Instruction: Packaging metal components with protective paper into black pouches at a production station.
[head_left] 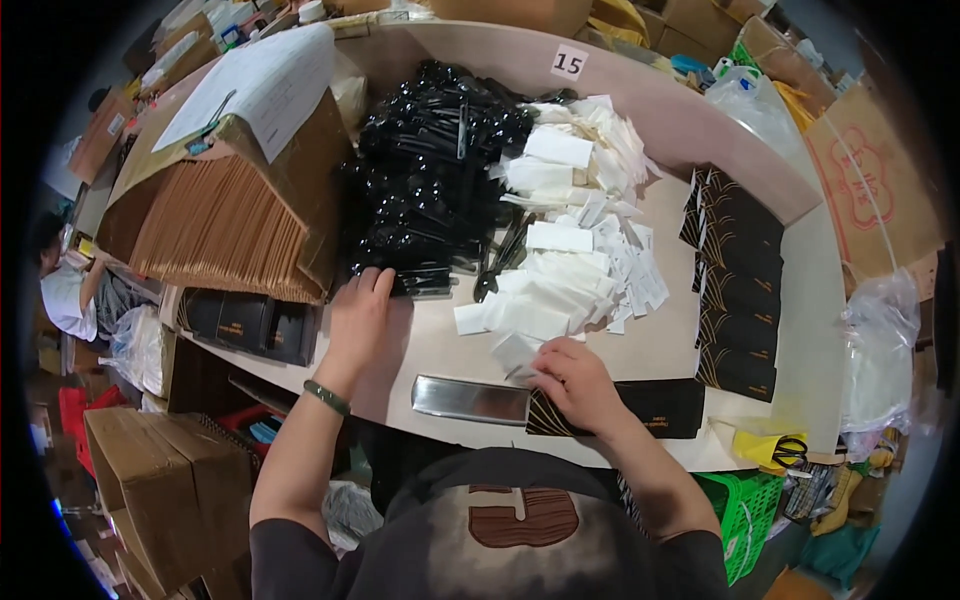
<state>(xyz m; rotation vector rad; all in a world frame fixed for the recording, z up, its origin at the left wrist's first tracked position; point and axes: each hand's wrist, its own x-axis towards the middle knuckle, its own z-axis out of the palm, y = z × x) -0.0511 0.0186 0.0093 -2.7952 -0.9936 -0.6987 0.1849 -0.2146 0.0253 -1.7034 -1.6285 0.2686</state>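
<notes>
My left hand (362, 305) reaches to the near edge of a heap of black plastic spoons (430, 170). Its fingers are stretched out at the handles, with no spoon visibly lifted. Between thumb and fingers of my right hand (575, 380) is a white folded napkin (514, 354), held just in front of the pile of white napkins (560, 290). Small white paper packets (640, 275) lie mixed in at that pile's right side. Beneath my right hand are black printed sleeves (660, 405), beside a shiny metal plate (470, 398).
A cardboard box (320, 190) packed with brown paper edges stands on the left, black sleeves (230, 322) below it. More black sleeves (740, 290) lie in a row at right. A curved raised wall (480, 45) borders the far side. Scissors (790, 452) are at the right front.
</notes>
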